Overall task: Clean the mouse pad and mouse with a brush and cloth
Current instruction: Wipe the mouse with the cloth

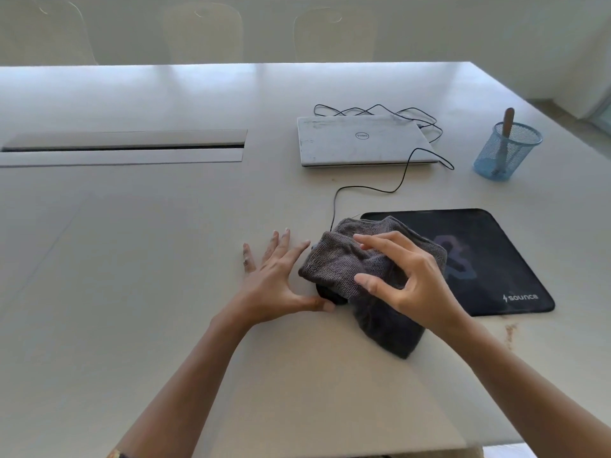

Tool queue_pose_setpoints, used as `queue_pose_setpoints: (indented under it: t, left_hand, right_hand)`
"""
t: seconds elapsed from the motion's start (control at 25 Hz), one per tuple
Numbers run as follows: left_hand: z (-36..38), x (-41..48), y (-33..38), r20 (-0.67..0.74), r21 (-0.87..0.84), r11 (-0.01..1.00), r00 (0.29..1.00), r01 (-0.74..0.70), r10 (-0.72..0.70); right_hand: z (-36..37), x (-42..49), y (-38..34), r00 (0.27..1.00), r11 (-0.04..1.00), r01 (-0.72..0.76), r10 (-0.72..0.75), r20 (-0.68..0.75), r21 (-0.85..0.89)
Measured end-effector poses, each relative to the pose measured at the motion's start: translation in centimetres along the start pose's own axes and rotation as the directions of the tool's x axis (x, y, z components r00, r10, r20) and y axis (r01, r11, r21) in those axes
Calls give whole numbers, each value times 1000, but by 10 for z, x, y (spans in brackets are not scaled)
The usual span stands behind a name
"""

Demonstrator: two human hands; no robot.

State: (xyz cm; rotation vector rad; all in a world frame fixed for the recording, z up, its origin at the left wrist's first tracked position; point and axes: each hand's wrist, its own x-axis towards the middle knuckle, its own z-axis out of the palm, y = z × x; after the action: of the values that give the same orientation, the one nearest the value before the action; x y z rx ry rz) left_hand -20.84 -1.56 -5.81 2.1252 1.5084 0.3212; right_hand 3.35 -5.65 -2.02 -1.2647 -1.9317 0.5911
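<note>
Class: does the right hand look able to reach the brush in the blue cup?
Probably yes: only the flat mouse pad lies between right hand and brush, whose handle stands above the cup.

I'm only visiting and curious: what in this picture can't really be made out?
Head view, all of it:
- Mouse: nearly all under the grey cloth; only a dark sliver shows.
- Mouse pad: near-left corner covered by cloth and right hand.
- Right hand's grip: its own fingers hide whether it grips the cloth or rests on it.
- Brush: head blurred behind the blue mesh cup.
- Cable: far end behind the laptop.
</note>
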Motion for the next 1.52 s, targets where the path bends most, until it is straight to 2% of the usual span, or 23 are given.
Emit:
queue_pose_setpoints:
  t: [0.08,0.2,0.28,0.36,0.4,0.48,0.52,0.6,0.68,0.8,0.92,1.28,1.52]
  left_hand:
    - [0,1,-1,-7,-13,1000,1000,1,-1]
    - [1,2,-2,-11,-18,1000,1000,-2,2]
    - [1,3,-2,-6,-23,1000,1000,3,-3]
    - [1,3,-2,3,-26,1000,1000,6,-6]
    - [0,4,-2,8,-25,1000,1000,5,-5]
    - [0,4,-1,16,-30,1000,1000,5,-4]
    - [0,4,-1,18,-35,999,1000,5,-5]
    - [0,5,0,22,-39,999,1000,3,-3]
    - [1,5,0,28,-36,999,1000,0,1]
    - [2,5,0,21,-27,1000,1000,-6,6]
    - [3,4,1,0,-28,1000,1000,-5,5]
    - [3,6,1,-27,-6,1000,1000,-6,6]
    - [0,5,1,-14,11,1000,1000,-19,19]
  right_hand:
    - [4,-6,-1,1000,995,-10,8,-21,-97]
    - [14,-12,-3,996,967,26,-3,90,-254]
    - [21,-12,-2,997,962,34,-12,82,-273]
    - [21,-5,-1,995,986,-40,24,-97,-161]
    - [19,0,0,975,993,-104,89,-202,-64]
    - [10,13,3,894,962,-224,267,-361,158]
    - [7,19,5,850,937,-258,337,-405,237]
    - [7,27,9,821,932,-285,358,-445,224]
    - [17,31,8,861,950,-290,310,-403,111]
    - [33,35,5,953,965,-254,239,-187,-61]
    - [36,37,3,969,958,-247,246,-31,-145]
    - [30,2,0,991,985,-113,102,-87,-128]
    - [9,-15,6,999,997,12,-9,40,-77]
